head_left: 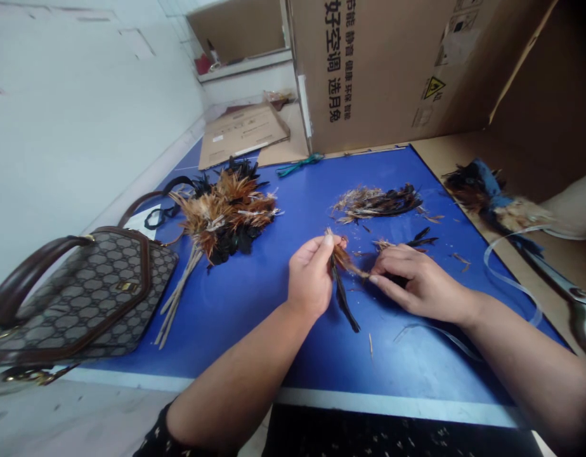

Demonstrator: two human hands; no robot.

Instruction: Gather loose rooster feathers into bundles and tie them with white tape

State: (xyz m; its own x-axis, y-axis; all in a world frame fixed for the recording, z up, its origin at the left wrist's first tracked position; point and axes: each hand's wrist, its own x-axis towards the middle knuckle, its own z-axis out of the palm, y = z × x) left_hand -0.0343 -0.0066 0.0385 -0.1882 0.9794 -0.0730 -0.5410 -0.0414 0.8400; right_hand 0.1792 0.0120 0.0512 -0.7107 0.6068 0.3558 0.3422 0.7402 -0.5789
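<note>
My left hand (312, 273) is closed, thumb against fingers, on a small bunch of brown and black feathers (341, 292). The bunch's long dark feather points down toward the near table edge. To the right, my right hand (414, 279) pinches the tip of a brown feather (357, 270) that reaches across from the bunch. Some dark feathers (422, 239) show just behind my right hand, partly hidden by it. Farther back lies a loose pile of brown and black feathers (378, 202). Its quills point left.
Feather bundles on pale sticks (226, 216) lie left, beside a patterned handbag (93, 285). A large cardboard box (378, 70) stands behind the blue table (283, 355). A teal cord (300, 165) lies near it. More feathers (474, 184) and a clear strip (512, 279) are right.
</note>
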